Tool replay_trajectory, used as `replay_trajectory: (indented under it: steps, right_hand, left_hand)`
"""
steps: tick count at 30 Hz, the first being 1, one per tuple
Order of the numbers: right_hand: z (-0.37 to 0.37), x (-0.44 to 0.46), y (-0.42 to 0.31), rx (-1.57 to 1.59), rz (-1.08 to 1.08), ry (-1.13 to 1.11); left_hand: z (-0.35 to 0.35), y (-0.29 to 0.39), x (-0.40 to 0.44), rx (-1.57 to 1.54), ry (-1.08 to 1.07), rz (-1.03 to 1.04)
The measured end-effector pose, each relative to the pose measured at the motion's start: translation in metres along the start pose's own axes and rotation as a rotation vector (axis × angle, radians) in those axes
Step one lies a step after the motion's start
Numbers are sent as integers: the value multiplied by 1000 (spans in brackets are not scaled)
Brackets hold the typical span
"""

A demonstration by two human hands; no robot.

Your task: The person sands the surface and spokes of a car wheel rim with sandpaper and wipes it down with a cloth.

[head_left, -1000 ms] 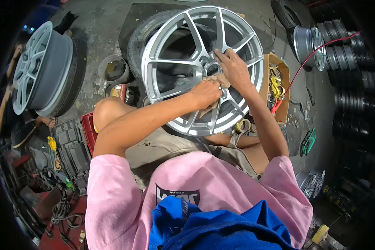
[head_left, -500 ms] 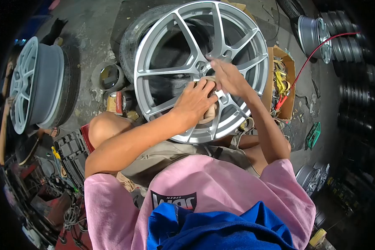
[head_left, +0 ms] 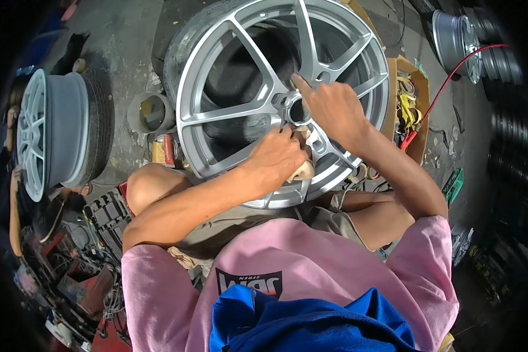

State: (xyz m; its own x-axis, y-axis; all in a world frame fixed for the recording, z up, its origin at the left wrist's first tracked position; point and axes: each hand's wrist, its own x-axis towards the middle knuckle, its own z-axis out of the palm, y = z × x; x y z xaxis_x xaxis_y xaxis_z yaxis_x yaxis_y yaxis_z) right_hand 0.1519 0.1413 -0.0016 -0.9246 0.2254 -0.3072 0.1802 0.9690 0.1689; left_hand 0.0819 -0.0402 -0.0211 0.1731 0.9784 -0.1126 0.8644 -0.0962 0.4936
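Left hand [head_left: 277, 155] grips beige cloth [head_left: 303, 171] at the silver rim [head_left: 229, 111]; right hand [head_left: 335, 110] extends a finger, its grip unclear.

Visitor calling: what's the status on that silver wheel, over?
Left grip holding cloth. Right grip over silver wheel, by its center hole. Box beside wheel; no blockage seen.

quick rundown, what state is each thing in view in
Dark rubber tyre: lying flat, partly hidden
Silver multi-spoke metal rim: face up, over that tyre
Tan cloth: crumpled, bunched under the left hand
Right hand: index finger extended
Brown cardboard box: open, with items inside
Round grey bucket: open, dark inside
Silver metal wheel at far left: standing on edge
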Motion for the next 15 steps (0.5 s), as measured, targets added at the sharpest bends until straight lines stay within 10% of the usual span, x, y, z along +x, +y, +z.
replay_trajectory:
  steps: [10,15]
  right_hand:
    - [-19,-22,25,6,-183,154]
    - [13,19,14,274,-81,107]
  left_hand:
    - [-7,-1,0,-564,138,218]
    - [-44,12,8,-1108,-359,281]
